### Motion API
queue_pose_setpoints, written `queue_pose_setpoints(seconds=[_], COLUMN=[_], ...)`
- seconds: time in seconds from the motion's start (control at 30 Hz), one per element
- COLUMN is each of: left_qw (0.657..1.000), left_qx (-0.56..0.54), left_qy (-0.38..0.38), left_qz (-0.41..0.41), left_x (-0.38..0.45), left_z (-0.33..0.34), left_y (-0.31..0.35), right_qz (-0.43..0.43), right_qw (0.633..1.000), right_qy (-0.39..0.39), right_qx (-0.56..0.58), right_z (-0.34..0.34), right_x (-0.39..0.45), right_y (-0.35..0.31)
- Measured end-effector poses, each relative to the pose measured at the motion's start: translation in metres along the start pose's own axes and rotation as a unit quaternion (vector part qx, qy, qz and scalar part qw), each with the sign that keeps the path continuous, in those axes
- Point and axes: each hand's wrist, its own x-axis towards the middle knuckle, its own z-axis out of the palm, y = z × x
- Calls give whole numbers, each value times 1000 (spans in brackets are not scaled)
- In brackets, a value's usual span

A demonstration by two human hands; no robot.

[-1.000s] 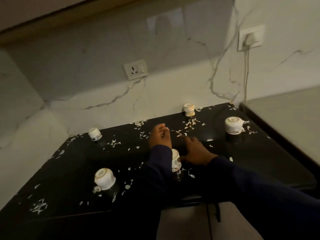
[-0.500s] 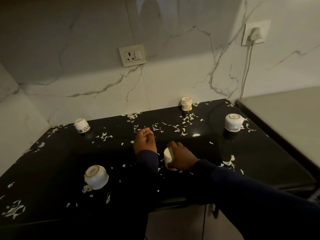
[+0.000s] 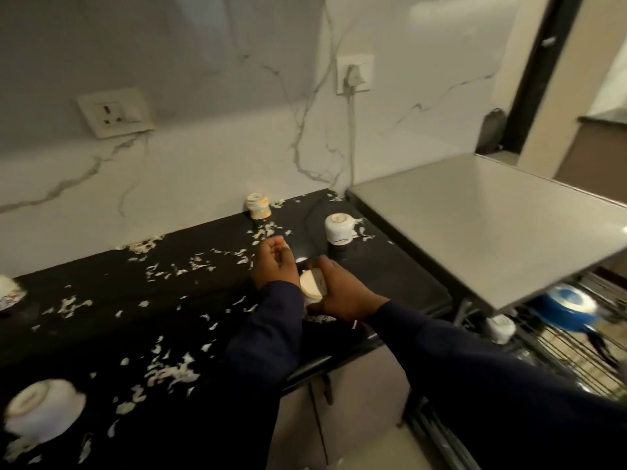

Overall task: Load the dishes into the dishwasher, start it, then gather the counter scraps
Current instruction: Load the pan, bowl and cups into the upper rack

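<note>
**Cup held over the littered counter**

Sleeves of dark cloth run in from 5 and 6 o'clock to the two hands at the middle. The right hand (image 3: 342,293) grips a small white cup (image 3: 312,283), fingers curled over it, its round pale base turned toward the camera; the cup is just above the glossy black counter (image 3: 203,300), near the front edge. The left hand (image 3: 273,266) sits just beside it at 9 o'clock, fingers loosely curled toward the palm, holding nothing that can be made out.

Pale torn scraps (image 3: 169,371) lie scattered over most of the counter. At 8 o'clock a blurred white bowl (image 3: 44,410) rests upside down. At 4 o'clock a wire rack (image 3: 576,354) holds a blue dish (image 3: 568,305) and a white cup, under a flat grey slab (image 3: 475,225) that closes off the counter's right side.

Farther back, at 1 o'clock, another upturned white cup (image 3: 339,228) stands; at 12 o'clock a small cream cup (image 3: 258,206) stands against the veined marble wall (image 3: 203,171). Two sockets are set in the wall, one with a plug and cord.
</note>
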Motion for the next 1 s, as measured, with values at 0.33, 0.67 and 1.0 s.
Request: queue_pose_setpoints(seconds=[0.33,0.67,1.0], left_qw=[989,967,937], left_qx=[-25,16,145], left_qy=[-128,-239,-313], left_qz=[69,89,63], left_x=[-110,-271,-329], left_z=[142,297,353], left_y=[37,36,-43], right_qz=[82,221,308], right_qw=[988,957,944], right_qy=[131,187,118], right_qx=[10,36,30], right_z=[-112,-217,-194], right_x=[-95,-220,-244], right_y=[111,298,440])
